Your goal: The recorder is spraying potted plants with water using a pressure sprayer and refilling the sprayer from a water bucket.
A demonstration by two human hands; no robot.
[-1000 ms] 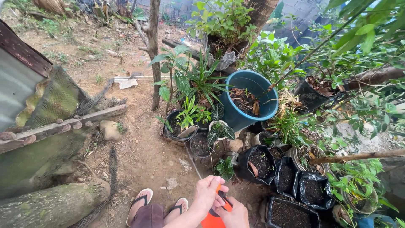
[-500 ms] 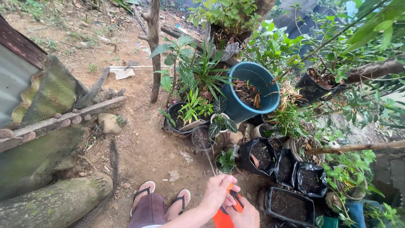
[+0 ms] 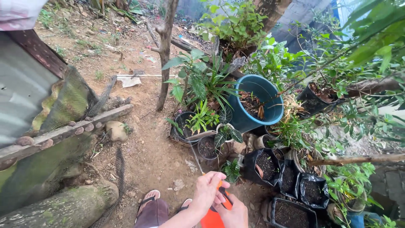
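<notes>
Both my hands sit at the bottom middle of the head view, joined on an orange tool with a black part [image 3: 214, 218]. My left hand [image 3: 206, 192] wraps over its top. Just below and to the right, my right hand [image 3: 233, 214] grips it from beneath. A thin pale rod [image 3: 196, 159] runs up and left from my left hand toward the pots. Small black pots and grow bags of soil [image 3: 266, 165] stand just beyond my hands. My feet in sandals [image 3: 148, 199] rest on bare dirt to the left.
A big blue pot [image 3: 270, 110] leans among leafy plants at centre. A thin tree trunk [image 3: 165, 55] rises behind it. A mossy log [image 3: 59, 207], a wooden plank [image 3: 63, 131] and corrugated sheet [image 3: 19, 93] line the left. A branch [image 3: 358, 159] crosses at right.
My hands have stayed together on the orange tool and shifted slightly right in view. The view has drifted a little; the pots have not moved.
</notes>
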